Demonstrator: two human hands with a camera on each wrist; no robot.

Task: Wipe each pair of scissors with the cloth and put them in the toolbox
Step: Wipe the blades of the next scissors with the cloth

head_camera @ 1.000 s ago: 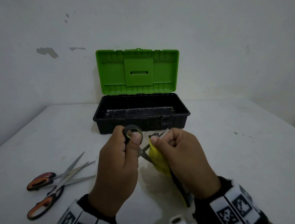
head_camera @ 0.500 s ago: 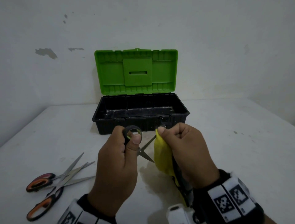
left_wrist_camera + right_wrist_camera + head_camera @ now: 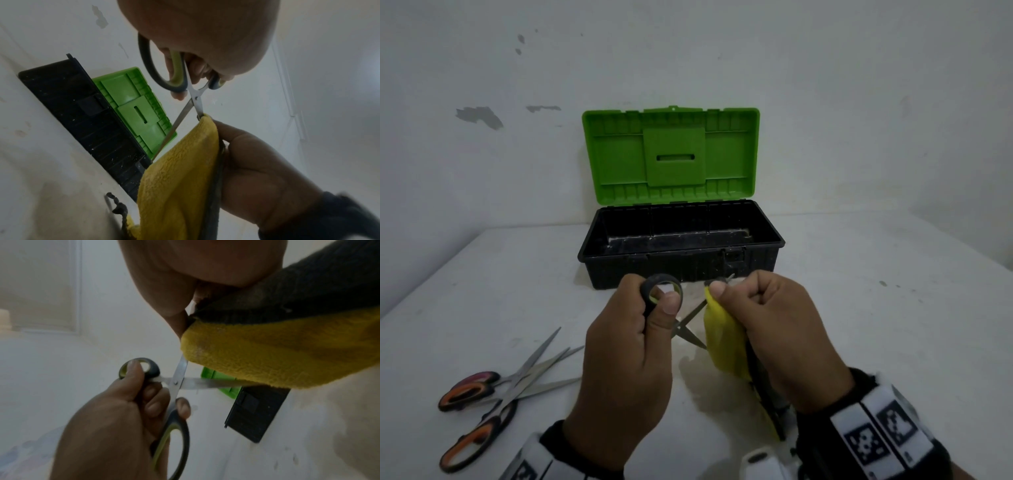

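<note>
My left hand (image 3: 650,322) grips the black-and-green handles of a pair of scissors (image 3: 683,325) whose blades stand spread apart. My right hand (image 3: 753,308) pinches a yellow cloth (image 3: 724,339) folded round the upper blade, close to its tip. In the left wrist view the scissors (image 3: 194,99) cross at the pivot and one blade runs into the cloth (image 3: 179,178). The right wrist view shows the cloth (image 3: 277,353) wrapped over that blade of the scissors (image 3: 179,379). The toolbox (image 3: 681,246), black with an upright green lid (image 3: 671,154), stands open just behind my hands.
Two more pairs of scissors with orange-and-black handles (image 3: 493,394) lie crossed on the white table (image 3: 876,325) at the front left. A white wall rises right behind the toolbox. A dark edge of the cloth hangs under my right wrist.
My right hand has slid the cloth outward along the blade, from near the pivot up toward the tip. The left hand has kept its hold on the handles.
</note>
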